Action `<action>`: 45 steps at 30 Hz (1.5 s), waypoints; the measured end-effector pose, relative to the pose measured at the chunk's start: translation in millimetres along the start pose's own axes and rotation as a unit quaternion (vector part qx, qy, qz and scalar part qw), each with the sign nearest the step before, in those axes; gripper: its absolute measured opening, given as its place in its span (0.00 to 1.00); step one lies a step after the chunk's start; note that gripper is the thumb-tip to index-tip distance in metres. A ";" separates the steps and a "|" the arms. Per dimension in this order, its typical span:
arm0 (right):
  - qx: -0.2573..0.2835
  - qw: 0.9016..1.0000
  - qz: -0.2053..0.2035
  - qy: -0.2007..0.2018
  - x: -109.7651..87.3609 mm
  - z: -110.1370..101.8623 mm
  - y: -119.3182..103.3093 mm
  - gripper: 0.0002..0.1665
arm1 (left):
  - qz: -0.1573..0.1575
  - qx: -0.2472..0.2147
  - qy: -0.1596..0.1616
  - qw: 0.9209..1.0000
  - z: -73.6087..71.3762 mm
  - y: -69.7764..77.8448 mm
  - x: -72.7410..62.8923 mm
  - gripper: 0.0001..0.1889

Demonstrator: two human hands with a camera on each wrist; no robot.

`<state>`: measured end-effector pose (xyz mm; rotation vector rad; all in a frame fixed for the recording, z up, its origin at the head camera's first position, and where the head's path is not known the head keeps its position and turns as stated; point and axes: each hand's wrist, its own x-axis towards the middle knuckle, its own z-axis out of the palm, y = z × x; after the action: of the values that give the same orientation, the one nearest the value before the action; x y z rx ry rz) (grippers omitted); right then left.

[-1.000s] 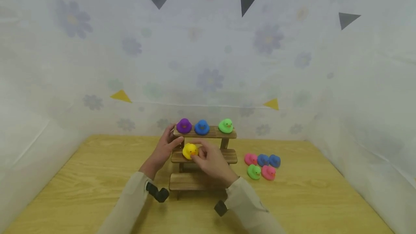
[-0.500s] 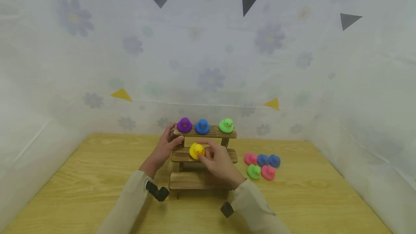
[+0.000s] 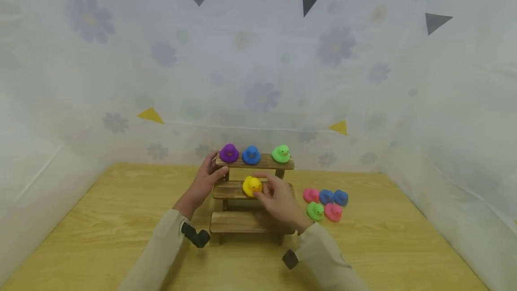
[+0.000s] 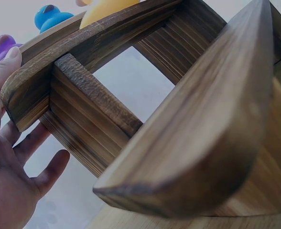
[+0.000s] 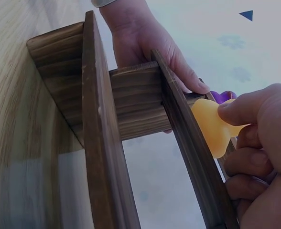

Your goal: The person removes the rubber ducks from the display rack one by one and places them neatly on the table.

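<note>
We list one wooden stand [image 3: 242,222], its end gripped by the left hand [image 3: 203,182], presumably for steadiness. Yellow duck [image 3: 251,186]: pinched sidelong by the right hand [image 3: 280,199], likely keeping its base free.

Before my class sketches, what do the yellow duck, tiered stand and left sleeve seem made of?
Yellow duck: probably rubber or soft vinyl, smooth and fairly matte, judging by its evenly coloured, moulded-looking curves.
Tiered stand: wood, apparently stained or scorched brown, with streaky grain along its boards.
Left sleeve: likely cloth, matte beige, going by its soft folds.
</note>
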<state>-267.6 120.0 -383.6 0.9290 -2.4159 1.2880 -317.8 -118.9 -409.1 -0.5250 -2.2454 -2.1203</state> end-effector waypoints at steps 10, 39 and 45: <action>-0.003 1.000 -0.021 0.006 -9.2 -19.2 16.6 0.23 | 0.007 -0.010 -0.002 1.000 4.1 0.5 2.7 0.34; 0.010 0.999 -0.010 0.031 -38.6 -64.3 0.6 0.22 | 0.067 -0.014 -0.008 0.998 -0.6 -5.8 -1.4 0.41; -0.015 0.999 0.035 0.028 -48.0 -83.0 5.5 0.23 | 0.068 -0.023 -0.012 0.997 1.9 -7.8 -0.2 0.40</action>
<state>-240.5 209.8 -362.6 0.7969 -2.4383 1.2808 -319.1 -117.3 -416.9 -0.6860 -2.1106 -2.1144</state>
